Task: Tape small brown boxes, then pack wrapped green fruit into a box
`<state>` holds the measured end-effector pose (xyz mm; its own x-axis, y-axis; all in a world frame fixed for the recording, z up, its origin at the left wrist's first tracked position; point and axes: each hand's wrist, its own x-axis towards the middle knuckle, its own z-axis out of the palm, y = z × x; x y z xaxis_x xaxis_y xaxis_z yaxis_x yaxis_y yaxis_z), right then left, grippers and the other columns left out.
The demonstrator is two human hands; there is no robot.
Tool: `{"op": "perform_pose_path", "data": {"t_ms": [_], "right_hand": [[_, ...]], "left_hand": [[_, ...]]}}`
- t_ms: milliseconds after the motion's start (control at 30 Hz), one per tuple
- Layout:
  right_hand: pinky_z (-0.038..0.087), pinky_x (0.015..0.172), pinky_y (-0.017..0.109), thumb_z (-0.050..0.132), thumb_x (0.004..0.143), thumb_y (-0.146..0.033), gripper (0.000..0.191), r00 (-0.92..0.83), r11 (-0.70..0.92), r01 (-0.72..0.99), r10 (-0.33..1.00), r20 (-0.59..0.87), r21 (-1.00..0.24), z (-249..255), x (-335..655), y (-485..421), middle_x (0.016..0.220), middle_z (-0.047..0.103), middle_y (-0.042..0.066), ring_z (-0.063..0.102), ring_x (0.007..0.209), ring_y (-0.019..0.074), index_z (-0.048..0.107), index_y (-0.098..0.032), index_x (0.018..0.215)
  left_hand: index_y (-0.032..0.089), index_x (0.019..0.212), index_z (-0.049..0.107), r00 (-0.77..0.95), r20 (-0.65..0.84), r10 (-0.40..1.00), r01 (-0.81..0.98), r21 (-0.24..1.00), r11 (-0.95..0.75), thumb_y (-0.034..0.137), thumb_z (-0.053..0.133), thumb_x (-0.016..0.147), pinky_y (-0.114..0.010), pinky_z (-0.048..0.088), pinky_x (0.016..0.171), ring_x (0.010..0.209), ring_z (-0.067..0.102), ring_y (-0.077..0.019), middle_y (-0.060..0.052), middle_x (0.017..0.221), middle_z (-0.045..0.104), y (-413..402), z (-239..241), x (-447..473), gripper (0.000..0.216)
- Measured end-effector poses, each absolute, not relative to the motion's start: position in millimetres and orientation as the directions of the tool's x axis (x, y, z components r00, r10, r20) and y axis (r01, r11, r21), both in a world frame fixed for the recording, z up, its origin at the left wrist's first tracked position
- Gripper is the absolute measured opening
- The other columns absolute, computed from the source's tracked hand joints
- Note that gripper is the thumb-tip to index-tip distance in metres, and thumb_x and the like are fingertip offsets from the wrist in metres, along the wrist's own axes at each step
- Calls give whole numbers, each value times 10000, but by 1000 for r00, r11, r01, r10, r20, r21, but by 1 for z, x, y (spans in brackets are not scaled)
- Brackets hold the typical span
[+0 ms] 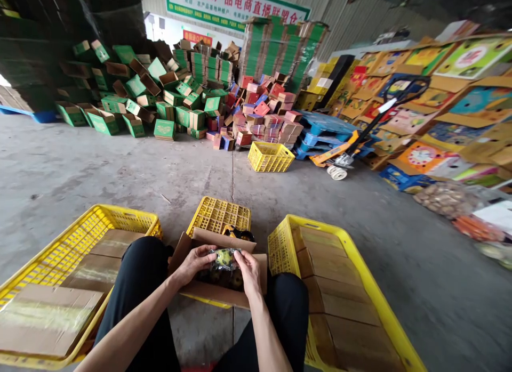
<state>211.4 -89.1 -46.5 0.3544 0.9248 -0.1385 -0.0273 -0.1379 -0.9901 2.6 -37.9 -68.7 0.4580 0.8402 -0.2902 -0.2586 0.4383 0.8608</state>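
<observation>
A small clear plastic packet (224, 259) with something yellow-green and dark-spotted inside, maybe a fruit, is stretched between my two hands. My left hand (197, 264) pinches its left end, while the fingers of my right hand (248, 268) are closed on its right end. Directly below stands an open cardboard box (216, 292), flaps spread, between my knees. Several dark, rounded wrapped items (224, 279) lie inside it, partly hidden by my hands. The box rests on an overturned yellow crate (219, 215). A black-and-yellow tool (239, 233), perhaps a tape dispenser, lies behind the rear flap.
Long yellow crates flank me: the left crate (38, 258) and right crate (376, 286) both hold cardboard boxes. Farther off are another yellow crate (271, 158), a pallet jack (340, 158), blue pallets (324, 124), heaped green boxes (165, 128) and stacked colourful cartons (428, 156).
</observation>
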Motion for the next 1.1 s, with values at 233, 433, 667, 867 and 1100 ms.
{"op": "perform_pose_path", "data": {"t_ms": [233, 433, 667, 867, 1100], "right_hand": [[600, 764, 363, 853, 661, -706, 605, 319, -180, -129, 924, -213, -975, -45, 206, -90, 996, 810, 90, 746, 913, 289, 802, -218, 1015], [605, 825, 366, 842, 727, -666, 608, 169, -246, -177, 946, -276, -953, -37, 204, -94, 1111, 802, 84, 750, 1022, 290, 799, -230, 1150], [601, 810, 363, 818, 728, -708, 571, 227, -230, -133, 940, -255, -964, -42, 205, -94, 1000, 815, 65, 754, 969, 294, 829, -225, 1034], [591, 721, 335, 811, 698, -740, 593, 334, -171, -84, 923, -190, -982, -51, 210, -91, 906, 815, 71, 743, 871, 282, 833, -201, 945], [612, 747, 337, 897, 638, -662, 567, 315, -204, -259, 906, -282, -944, -50, 207, -90, 942, 806, 71, 748, 909, 265, 811, -200, 956]], "left_hand": [[159, 1016, 784, 380, -312, 871, -285, 856, 431, 531, 968, 631, -331, 554, 800, 856, 740, -237, -83, 947, 792, -35, -68, 0, 566], [163, 917, 782, 378, -309, 872, -254, 872, 419, 515, 954, 659, -291, 533, 750, 781, 713, -202, -51, 867, 778, -33, -65, -2, 469], [190, 1087, 756, 366, -320, 874, -263, 865, 427, 541, 947, 669, -286, 545, 765, 898, 733, -222, -68, 1010, 782, -37, -65, 0, 578], [169, 890, 736, 440, -332, 834, -263, 841, 474, 562, 949, 658, -347, 572, 854, 906, 729, -233, -74, 945, 769, -39, -65, 2, 504], [180, 752, 668, 398, -297, 868, -255, 873, 416, 582, 929, 668, -307, 562, 779, 750, 682, -168, -8, 776, 708, -35, -69, 0, 487]]}}
